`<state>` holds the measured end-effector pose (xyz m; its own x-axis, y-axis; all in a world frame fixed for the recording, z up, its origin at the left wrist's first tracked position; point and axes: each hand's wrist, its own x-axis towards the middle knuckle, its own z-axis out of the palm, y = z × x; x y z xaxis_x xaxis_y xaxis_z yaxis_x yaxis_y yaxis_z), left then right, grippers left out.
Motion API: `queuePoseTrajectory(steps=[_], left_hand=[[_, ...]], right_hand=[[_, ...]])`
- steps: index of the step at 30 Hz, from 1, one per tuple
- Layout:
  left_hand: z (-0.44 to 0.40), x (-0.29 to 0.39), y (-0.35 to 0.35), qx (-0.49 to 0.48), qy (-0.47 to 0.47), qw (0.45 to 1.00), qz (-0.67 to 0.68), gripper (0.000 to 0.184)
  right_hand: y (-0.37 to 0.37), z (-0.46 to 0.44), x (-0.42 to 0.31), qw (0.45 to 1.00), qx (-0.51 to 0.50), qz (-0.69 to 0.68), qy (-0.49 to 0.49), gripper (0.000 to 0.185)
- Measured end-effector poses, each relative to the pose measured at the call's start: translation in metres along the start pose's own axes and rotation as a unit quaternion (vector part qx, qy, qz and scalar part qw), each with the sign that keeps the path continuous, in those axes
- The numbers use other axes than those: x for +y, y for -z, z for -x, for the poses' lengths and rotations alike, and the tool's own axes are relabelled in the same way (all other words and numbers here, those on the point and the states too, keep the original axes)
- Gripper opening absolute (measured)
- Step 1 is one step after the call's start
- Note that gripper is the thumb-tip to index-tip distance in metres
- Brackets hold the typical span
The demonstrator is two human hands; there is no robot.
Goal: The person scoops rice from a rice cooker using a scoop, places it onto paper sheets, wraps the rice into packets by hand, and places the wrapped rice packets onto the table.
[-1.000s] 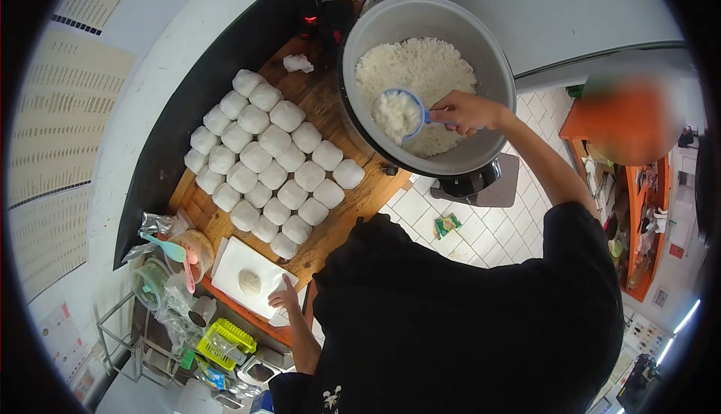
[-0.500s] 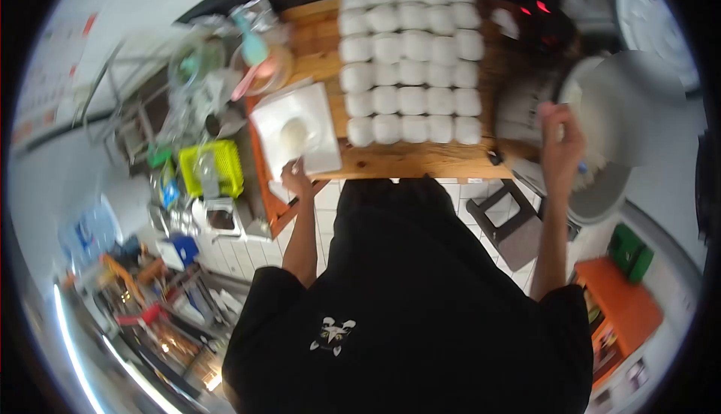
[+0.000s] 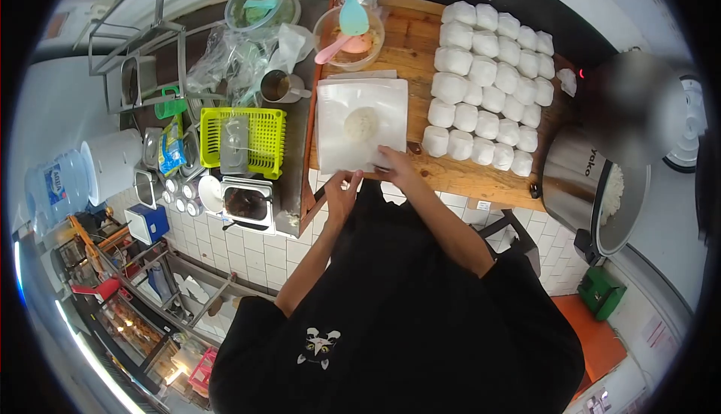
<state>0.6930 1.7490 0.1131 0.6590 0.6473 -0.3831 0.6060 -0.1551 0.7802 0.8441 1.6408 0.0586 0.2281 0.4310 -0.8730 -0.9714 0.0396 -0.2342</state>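
Note:
A round mound of white rice point(image 3: 361, 124) sits on a stack of white wrapping paper point(image 3: 334, 143) at the front left of the wooden table. My left hand point(image 3: 343, 191) pinches the paper's near edge, its fingertips closed together. At the near right corner of the same paper, my right hand point(image 3: 399, 167) has its thumb and fingers closed on the edge. To the right stand rows of white wrapped packets point(image 3: 484, 71), packed side by side. Whether my fingers hold one sheet or several is unclear.
At right, a steel rice cooker point(image 3: 571, 170) stands with rice inside. Behind the paper, a plastic bowl point(image 3: 377, 51) holds a turquoise rice paddle point(image 3: 353, 17) and a pink spoon point(image 3: 330, 50). A yellow-green basket point(image 3: 263, 143) and a mug point(image 3: 282, 87) are left.
My right hand has come from beside the rice cooker to the paper. The left hand stays at the paper's near edge. The view has swung left, so the table appears farther right.

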Motion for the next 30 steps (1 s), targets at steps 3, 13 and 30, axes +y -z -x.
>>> queuePoseTrajectory(steps=[3,13,30], left_hand=[[-0.008,-0.025,0.012,-0.223,0.330,0.865,0.304,0.072],[-0.082,-0.090,0.022,-0.036,0.259,0.909,0.324,0.038],[-0.197,-0.012,0.028,-0.026,-0.098,0.961,-0.258,0.069]], right_hand=[[0.006,0.015,-0.008,1.000,-0.003,0.004,-0.031,0.026],[0.044,0.001,-0.015,0.826,-0.016,0.530,0.191,0.077],[-0.019,-0.056,-0.107,0.645,0.205,0.624,0.389,0.037]])
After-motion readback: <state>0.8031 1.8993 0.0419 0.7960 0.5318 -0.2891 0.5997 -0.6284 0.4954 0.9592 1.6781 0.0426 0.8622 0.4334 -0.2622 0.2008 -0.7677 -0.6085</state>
